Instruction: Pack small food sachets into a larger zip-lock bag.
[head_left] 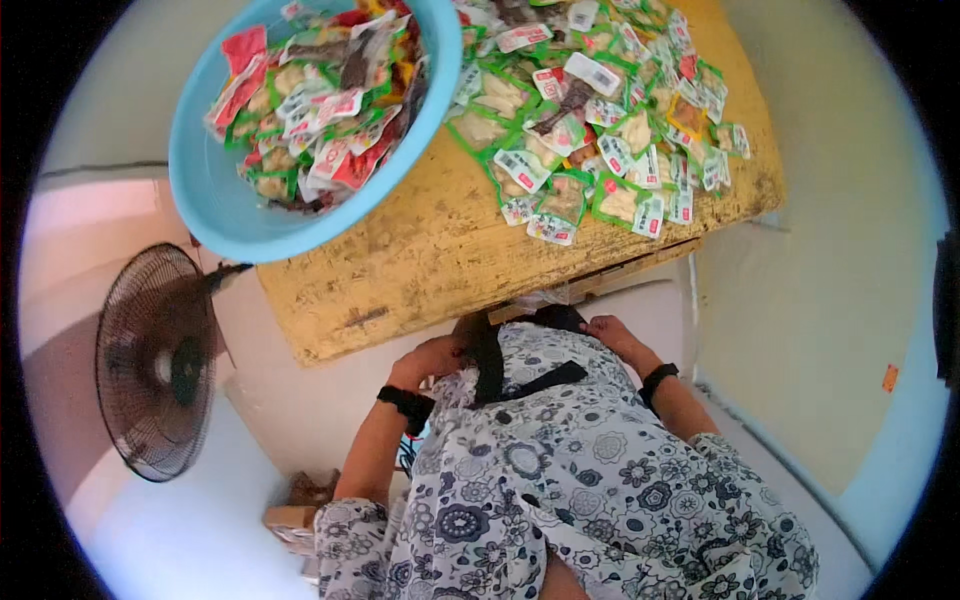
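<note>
My left hand (432, 356) is at the waist of a floral garment (555, 450), against a dark fabric strap (485, 368); its fingertips are partly hidden there. My right hand (612, 334) is closed on the upper edge of the garment at a dark band (558, 318). Dark bands circle both wrists. A second short black strip (540, 383) lies across the fabric. Both hands are just below the near edge of a worn yellow wooden table (350, 310).
A blue basin (205, 185) of packaged snacks (295, 110) sits at the table's upper left. Many loose green-and-white packets (625, 200) cover its right part. A black fan (150, 365) stands left. Pale walls (840, 300) border the right; cardboard (290, 525) lies low left.
</note>
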